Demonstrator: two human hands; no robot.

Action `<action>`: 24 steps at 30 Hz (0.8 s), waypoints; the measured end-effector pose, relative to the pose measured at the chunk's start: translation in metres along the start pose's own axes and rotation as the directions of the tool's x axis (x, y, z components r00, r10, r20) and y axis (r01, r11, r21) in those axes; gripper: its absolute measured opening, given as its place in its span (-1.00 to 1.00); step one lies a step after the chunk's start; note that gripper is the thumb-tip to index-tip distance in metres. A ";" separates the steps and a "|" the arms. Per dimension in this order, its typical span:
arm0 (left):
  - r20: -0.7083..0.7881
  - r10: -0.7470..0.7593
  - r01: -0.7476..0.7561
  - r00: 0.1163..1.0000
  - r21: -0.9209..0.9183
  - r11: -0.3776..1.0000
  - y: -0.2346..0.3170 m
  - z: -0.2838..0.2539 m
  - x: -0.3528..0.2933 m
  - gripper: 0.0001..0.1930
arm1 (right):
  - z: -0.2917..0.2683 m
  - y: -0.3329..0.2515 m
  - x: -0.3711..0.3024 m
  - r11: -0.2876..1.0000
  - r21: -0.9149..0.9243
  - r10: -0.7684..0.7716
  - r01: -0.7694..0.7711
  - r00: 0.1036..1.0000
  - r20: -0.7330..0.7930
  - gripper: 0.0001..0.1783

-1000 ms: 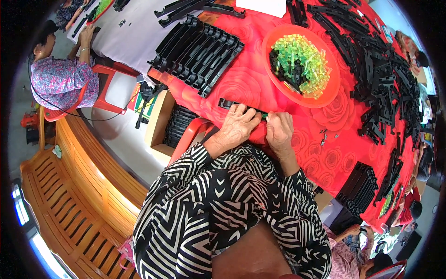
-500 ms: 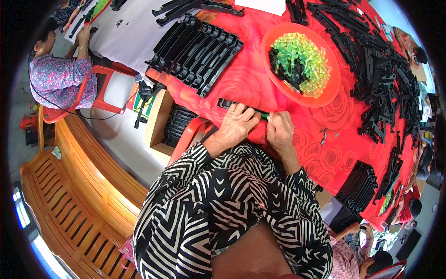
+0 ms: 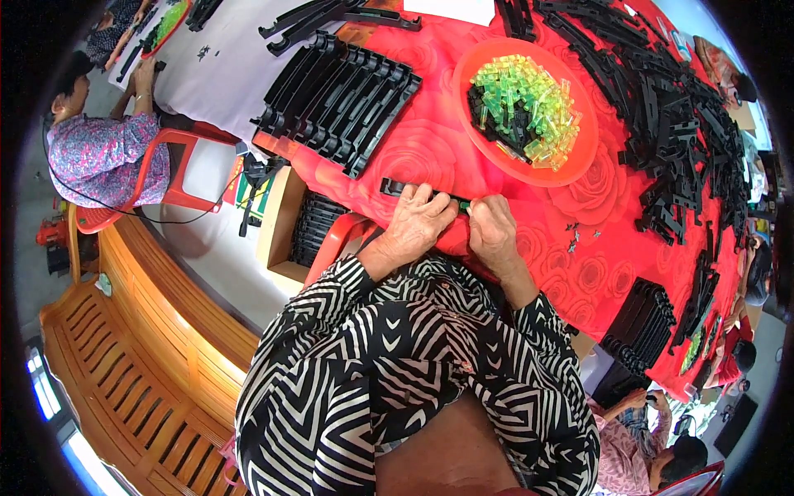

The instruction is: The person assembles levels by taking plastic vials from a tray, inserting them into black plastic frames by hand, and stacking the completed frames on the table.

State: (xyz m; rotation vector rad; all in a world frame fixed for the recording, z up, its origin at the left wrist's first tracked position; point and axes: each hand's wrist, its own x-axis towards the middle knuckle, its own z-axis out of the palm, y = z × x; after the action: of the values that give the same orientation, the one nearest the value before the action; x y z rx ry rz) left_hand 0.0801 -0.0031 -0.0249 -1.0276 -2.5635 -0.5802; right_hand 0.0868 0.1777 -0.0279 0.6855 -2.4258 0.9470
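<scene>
A slim black plastic bar (image 3: 392,188) lies across the near edge of the red tablecloth. My left hand (image 3: 418,221) is closed over its middle, the bar's left end sticking out past the fingers. At the bar's right part my right hand (image 3: 493,233) is closed, thumb and fingers pressed together against it. A bit of green shows on the bar between the two hands; the fingers hide whether my right hand pinches a small piece. Beyond them stands an orange-red bowl (image 3: 585,157) of yellow-green clear plastic pieces and small black parts.
Finished-looking rows of black bars (image 3: 339,103) lie at the far left of the red table (image 3: 463,157). A big heap of black bars (image 3: 682,132) covers the right side. Tiny metal parts (image 3: 572,237) lie right of my hand. A person (image 3: 107,157) sits at the neighbouring table.
Both hands stay on the black bar. My right hand has turned slightly and its fingers have shifted along the bar's right part. The whole view has moved a little.
</scene>
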 end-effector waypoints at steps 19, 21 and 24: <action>-0.062 0.010 -0.012 0.998 -0.035 0.999 -0.003 0.013 -0.005 -0.68 | -0.006 -0.003 0.007 0.988 0.093 0.123 -0.126 0.992 0.037 -0.92; -0.073 0.004 -0.006 0.997 -0.027 1.000 -0.001 0.009 -0.003 -0.69 | -0.008 -0.004 0.006 0.981 0.128 0.139 -0.144 0.989 0.047 -0.92; -0.032 -0.010 0.009 0.999 -0.040 0.999 0.000 0.007 -0.002 -0.68 | -0.009 -0.003 0.005 0.970 0.171 0.163 -0.172 0.984 0.066 -0.90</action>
State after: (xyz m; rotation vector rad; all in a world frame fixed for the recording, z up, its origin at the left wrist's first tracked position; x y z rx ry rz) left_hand 0.0807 -0.0009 -0.0314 -1.0117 -2.5400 -0.6478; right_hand 0.0864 0.1808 -0.0173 0.5769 -2.4963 1.2378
